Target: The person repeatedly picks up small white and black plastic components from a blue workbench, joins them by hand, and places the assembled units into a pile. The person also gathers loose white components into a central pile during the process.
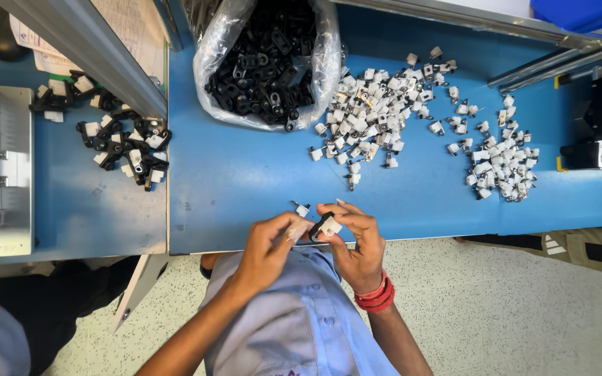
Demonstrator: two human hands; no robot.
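Fingers (pixel 329 209) of both hands pinch one black-and-white part (pixel 326 226) at blue bench (pixel 245 174) edge.
Left hand (pixel 267 244) and right hand (pixel 357 240) look mid-assembly, pressing halves together; next likely needs firm, aligned squeeze.

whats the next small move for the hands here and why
Probably press the white clip into the black part until it seats. Both hands meet at the table edge: the right hand pinches the black-and-white piece, and the left hand fingertips touch its side. A pile of joined black-and-white pieces lies at the left, so finished ones likely go there afterwards.
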